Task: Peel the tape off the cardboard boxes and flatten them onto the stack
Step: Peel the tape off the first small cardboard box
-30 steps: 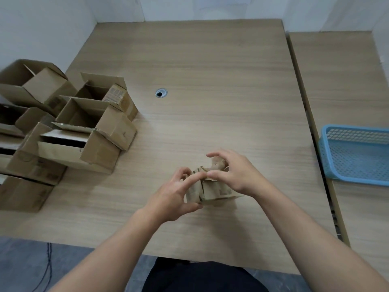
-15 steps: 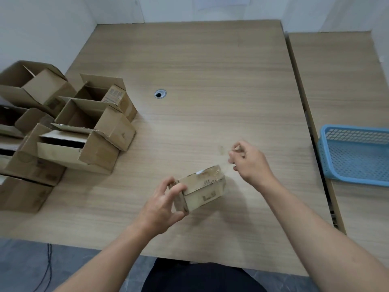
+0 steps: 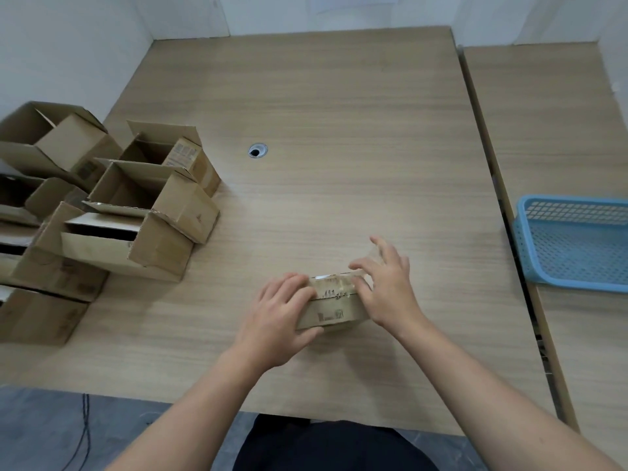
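— Two hands on the small cardboard box (image 3: 334, 305) now! It appears to rest on the table (image 3: 339, 130), close to the near edge, right in front of the person.
— How's it lying?
— Long axis runs left to right, with a hand at each end. The left hand (image 3: 282, 311) grips the left end, fingers curled over the top and thumb against the front face. The right hand (image 3: 385, 283) is fanned out, fingers straight, laid over the right end.
— And the tape (image 3: 331, 283)?
— It's a shiny strip along the top, running the length of the box between the two hands. The right hand is nearer the strip's right end, so I'd expect the peel to start there and travel leftward. Its thumb tip is hidden, mind, and I can see no pinch.
— Any change from half a second back?
— A big one. Then the right hand was clear of the box, up and to the right, fingertips pinched together. The left held the box alone, tilted. Now the right is back on it and the box lies level.
— Surroundings?
— Open boxes (image 3: 142, 212) are piled far left, and a blue basket (image 3: 574, 246) sits well off to the right.
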